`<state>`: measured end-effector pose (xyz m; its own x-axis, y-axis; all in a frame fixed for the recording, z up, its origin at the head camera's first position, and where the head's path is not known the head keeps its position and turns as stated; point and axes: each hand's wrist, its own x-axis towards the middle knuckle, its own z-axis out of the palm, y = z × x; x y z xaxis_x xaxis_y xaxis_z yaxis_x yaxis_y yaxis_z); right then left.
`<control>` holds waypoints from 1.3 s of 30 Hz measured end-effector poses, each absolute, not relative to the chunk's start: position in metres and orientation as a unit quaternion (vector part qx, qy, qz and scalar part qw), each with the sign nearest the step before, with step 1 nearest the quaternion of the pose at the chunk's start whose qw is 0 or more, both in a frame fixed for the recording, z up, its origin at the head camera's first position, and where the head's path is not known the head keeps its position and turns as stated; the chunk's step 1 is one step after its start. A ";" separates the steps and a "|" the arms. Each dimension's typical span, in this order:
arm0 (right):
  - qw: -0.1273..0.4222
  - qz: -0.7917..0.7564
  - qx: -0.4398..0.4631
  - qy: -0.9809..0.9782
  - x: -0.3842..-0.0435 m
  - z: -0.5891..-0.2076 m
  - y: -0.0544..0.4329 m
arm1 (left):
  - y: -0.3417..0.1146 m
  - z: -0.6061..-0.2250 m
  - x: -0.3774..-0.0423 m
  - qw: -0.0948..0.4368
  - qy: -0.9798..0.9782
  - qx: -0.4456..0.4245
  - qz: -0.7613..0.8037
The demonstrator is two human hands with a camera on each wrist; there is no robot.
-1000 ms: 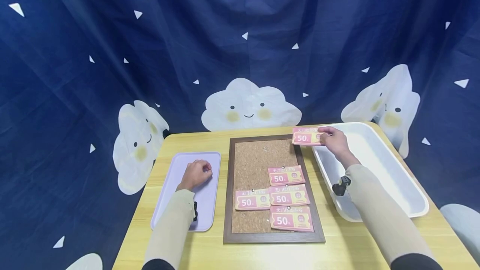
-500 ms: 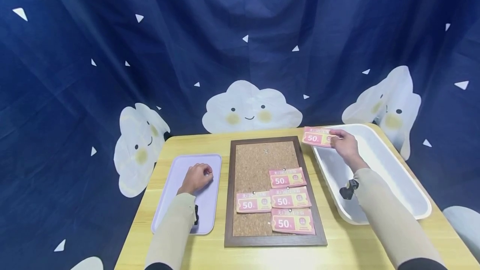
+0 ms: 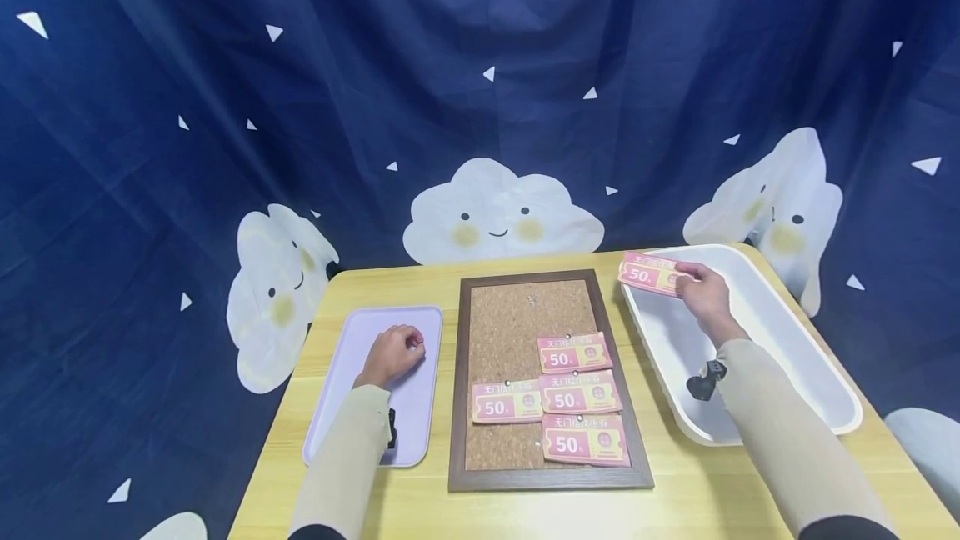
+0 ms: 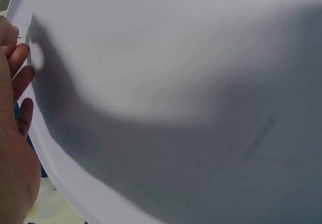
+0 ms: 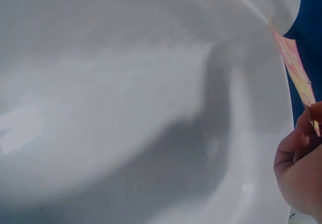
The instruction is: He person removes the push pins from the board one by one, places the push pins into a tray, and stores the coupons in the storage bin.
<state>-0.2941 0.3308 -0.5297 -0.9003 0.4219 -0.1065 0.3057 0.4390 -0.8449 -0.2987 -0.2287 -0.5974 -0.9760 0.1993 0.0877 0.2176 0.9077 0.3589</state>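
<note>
My right hand (image 3: 707,294), arm extended, pinches 1 coupon (image 3: 648,273) over the far-left corner of the white bin (image 3: 789,336). My left hand (image 3: 393,352) curls above the lilac tray (image 3: 412,407); any hold I cannot tell.

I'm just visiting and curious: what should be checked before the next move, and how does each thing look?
1. Right hand grips the rectangular pink-and-yellow paper coupon: ok, pinched at one end.
2. Coupon's print visible: ok, "50" shows.
3. Coupon fully within the glossy white rectangular tray: not ok, it overlaps the far-left corner rim in the head view.
4. Four similar coupons on the brown-framed rectangular cork board each show a small pin: ok.
5. Left hand, over the light-purple rectangular tray, holds something: cannot tell, too small to see.
</note>
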 end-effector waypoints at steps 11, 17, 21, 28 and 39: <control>0.048 0.481 -0.244 -0.841 -0.292 -0.541 0.341 | -0.230 -0.600 -0.300 0.031 -0.975 -0.111 -0.190; 0.023 0.466 -0.248 -0.849 -0.289 -0.545 0.346 | -0.231 -0.602 -0.300 0.030 -0.976 -0.108 -0.185; -0.003 0.443 -0.243 -0.863 -0.286 -0.549 0.348 | -0.230 -0.603 -0.300 0.018 -0.978 -0.100 -0.184; -0.042 0.402 -0.236 -0.884 -0.282 -0.556 0.352 | -0.228 -0.603 -0.302 0.007 -0.980 -0.090 -0.178; -0.044 0.306 -0.185 -0.933 -0.271 -0.566 0.359 | -0.227 -0.602 -0.300 0.005 -0.980 -0.091 -0.177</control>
